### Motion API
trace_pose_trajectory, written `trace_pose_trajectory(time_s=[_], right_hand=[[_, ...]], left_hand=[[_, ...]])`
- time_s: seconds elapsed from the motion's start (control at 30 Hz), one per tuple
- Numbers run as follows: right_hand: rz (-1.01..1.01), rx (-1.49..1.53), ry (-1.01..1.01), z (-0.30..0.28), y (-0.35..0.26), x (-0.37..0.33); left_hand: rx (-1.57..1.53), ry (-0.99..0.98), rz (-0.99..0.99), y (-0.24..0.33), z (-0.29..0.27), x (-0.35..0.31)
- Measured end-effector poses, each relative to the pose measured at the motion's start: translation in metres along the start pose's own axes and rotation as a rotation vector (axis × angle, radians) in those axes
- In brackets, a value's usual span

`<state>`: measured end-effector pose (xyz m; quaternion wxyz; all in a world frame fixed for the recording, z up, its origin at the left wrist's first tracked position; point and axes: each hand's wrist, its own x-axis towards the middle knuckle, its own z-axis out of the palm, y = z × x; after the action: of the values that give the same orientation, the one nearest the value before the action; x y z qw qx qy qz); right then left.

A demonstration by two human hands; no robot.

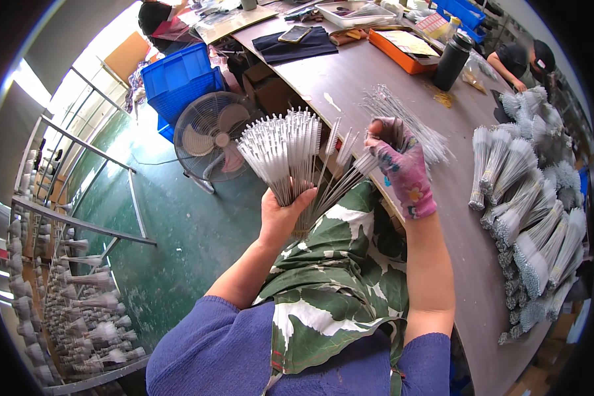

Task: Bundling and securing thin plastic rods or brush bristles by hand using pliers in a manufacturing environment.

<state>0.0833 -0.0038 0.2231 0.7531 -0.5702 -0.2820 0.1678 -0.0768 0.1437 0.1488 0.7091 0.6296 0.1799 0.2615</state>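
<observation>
My left hand (pixel 285 210) is closed around the wire stems of a thick bundle of tube brushes (pixel 280 142), their white bristle heads fanned upward. A few brushes (pixel 342 150) splay out of it to the right. My right hand (pixel 402 168), in a pink flowered glove with bare fingertips, is curled above the table edge. Bristle heads of several splayed brushes (pixel 363 165) meet its lower left side, and its fingers look closed on them, though the palm is partly hidden. Behind it, a loose pile of similar brushes (pixel 409 119) lies on the table (pixel 468 264).
Tied brush bundles (pixel 534 218) are heaped at the table's right. A black bottle (pixel 453 63), an orange box (pixel 402 51) and a dark cloth (pixel 294 46) lie farther back. A floor fan (pixel 219 136) and blue crates (pixel 181 82) stand left, beside a metal rack (pixel 86 221). Two people work beyond.
</observation>
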Motion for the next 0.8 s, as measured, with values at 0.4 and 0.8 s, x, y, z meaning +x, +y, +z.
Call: trace_pose_trajectory(time_s=[0.4,0.8], right_hand=[[-0.023,0.077,-0.145,0.009,-0.017,-0.009],[-0.028,-0.009,-0.034,0.017,-0.008,-0.004]], left_hand=[[-0.004,-0.075,-0.045,0.005,0.003,-0.002],[0.101,-0.085,-0.048,0.005,-0.003,0.000]])
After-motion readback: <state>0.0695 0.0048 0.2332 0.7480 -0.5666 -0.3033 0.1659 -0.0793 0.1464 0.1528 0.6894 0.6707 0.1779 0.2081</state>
